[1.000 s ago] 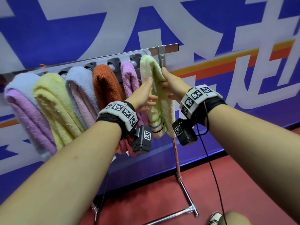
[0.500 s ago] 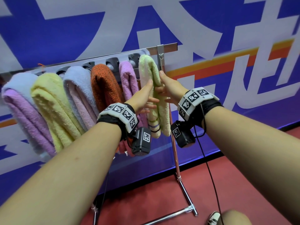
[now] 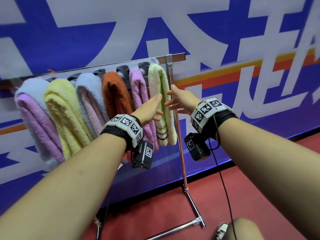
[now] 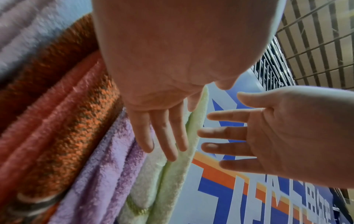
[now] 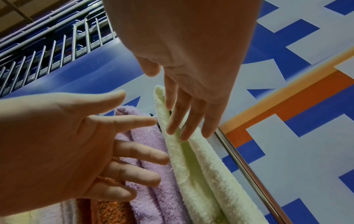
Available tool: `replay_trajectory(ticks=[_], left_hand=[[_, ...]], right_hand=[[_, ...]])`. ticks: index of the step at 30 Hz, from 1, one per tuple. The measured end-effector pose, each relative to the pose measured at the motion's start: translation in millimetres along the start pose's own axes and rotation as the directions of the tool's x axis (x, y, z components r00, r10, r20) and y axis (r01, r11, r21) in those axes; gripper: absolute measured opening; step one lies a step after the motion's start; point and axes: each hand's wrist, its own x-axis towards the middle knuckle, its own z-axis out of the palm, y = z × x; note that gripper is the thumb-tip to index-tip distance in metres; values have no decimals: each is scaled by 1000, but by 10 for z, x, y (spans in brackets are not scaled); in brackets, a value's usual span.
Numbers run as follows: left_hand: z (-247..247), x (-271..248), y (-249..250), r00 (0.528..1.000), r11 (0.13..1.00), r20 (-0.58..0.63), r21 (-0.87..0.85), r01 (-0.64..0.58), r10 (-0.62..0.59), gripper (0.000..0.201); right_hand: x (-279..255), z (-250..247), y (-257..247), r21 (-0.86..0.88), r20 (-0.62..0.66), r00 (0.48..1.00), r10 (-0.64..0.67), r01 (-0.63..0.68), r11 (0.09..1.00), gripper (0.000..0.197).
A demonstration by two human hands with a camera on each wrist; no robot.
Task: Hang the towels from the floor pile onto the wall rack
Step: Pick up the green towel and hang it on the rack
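Blue banner wall [image 3: 69, 40], green towel [image 3: 158, 87] hanging lengthwise, hands [image 3: 164, 105] flat alongside

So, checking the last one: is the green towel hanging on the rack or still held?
Hanging: the green towel drapes over the rack, both hands open beside it.

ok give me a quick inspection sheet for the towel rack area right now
surface: red floor, no towel pile in view
job's things: six towels on the wall rack; light green towel hangs at the right end, beside the pink towel
clutter: nothing seen
grippers: left hand and right hand flank the green towel, fingers straight, gripping nothing
cables: black cable hangs from the right wrist
surroundings: blue and white banner wall
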Motion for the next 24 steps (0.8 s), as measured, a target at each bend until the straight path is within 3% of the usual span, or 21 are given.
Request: replay_trajectory(ticks=[4, 10, 16, 24], left_hand=[[-127, -175, -24, 998, 996, -48, 86, -32, 36, 43], [-380, -481, -146, 994, 978, -91, 205, -33, 52, 67], [-700, -1021, -79, 969, 920, -204, 389, -49, 138, 52], [-1062, -1588, -141, 945, 875, -262, 481, -46, 194, 51]], right_hand=[[-167, 64, -139, -95, -10, 1000, -26, 25, 995, 42], [-410, 202, -209, -271, -80, 977, -196, 168, 948, 26], [-788, 385, -387, -495, -75, 954, -291, 218, 841, 25], [-1214, 749, -659, -631, -29, 929, -370, 270, 727, 27]])
